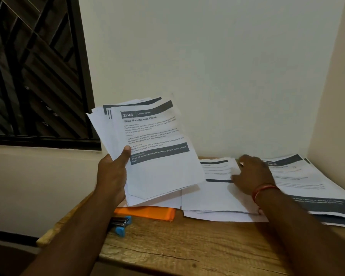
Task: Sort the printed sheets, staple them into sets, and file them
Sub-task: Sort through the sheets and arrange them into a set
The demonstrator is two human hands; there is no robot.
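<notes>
My left hand (112, 174) grips a loose stack of printed sheets (157, 148) raised above the table's left side, thumb on the front page headed "2748 Wipe Baseboards Clean". More printed sheets (217, 196) lie spread over the wooden table (187, 246). My right hand (251, 176) rests on top of these, fingers spread toward the wall. Another pile with dark header bars (311, 186) lies at the right corner. An orange folder (147, 213) sits partly under the papers. A blue stapler (122, 224) lies beside it, half hidden by my left forearm.
The table stands in a corner, with cream walls behind and to the right. A dark barred window (38, 66) fills the upper left above a ledge. Bare wood shows along the table's front.
</notes>
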